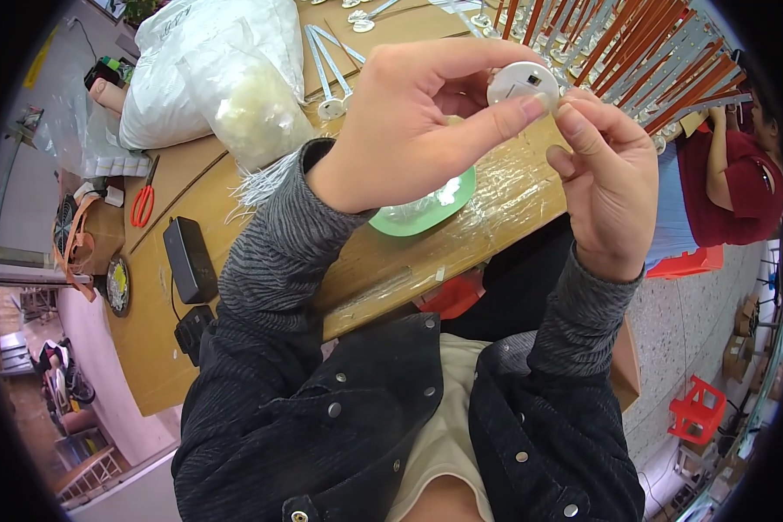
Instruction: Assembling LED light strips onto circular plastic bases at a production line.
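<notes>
Raised over the table, my left hand (418, 122) grips a white round disc (506, 85) between thumb and fingers. A small dark square opening and a thin slot show on the disc's face. Close to the disc's right edge, my right hand (613, 174) has its thumb and forefinger pinched together. What they hold there, if anything, is too small to make out. Below my left hand sits a light green bowl (400, 224) with clear plastic in it, partly hidden by my wrist.
Many brown and silvery strips (618, 52) on white round bases stand at the far right. Large white bag (161, 78), bundle of white ties (265, 184), red-handled scissors (143, 204) and black box (190, 258) lie left. Another person (744, 191) in dark red is at right, above a red stool (698, 409).
</notes>
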A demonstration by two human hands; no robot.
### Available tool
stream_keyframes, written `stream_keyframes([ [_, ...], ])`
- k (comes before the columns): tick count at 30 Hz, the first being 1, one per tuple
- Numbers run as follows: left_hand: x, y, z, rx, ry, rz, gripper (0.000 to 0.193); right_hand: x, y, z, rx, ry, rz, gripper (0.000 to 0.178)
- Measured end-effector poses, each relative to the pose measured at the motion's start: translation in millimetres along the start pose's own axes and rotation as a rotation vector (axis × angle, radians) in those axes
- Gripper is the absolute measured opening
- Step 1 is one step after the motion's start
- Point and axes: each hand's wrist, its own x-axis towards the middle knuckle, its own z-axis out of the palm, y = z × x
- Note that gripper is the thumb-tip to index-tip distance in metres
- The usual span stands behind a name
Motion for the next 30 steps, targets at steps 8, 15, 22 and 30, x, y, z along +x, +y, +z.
stream_keyframes([
  [8, -1, 1, 2, 0.044, 0.02, 0.041, 0.034, 0, 6, -10, 0.066, -0.151, 0.119, 0.006],
  [15, -1, 1, 2, 0.052, -0.001, 0.061, 0.033, -2, 4, -5, 0.126, -0.171, 0.193, 0.007],
  [22, -4, 3, 2, 0.173, 0.009, 0.106, 0.032, -5, 6, -2, 0.186, -0.163, 0.134, 0.014],
  [30, 0, -2, 5, -0.07, 0.125, 0.124, 0.027, 0, -3, -13, 0.016, -0.068, -0.129, 0.028],
])
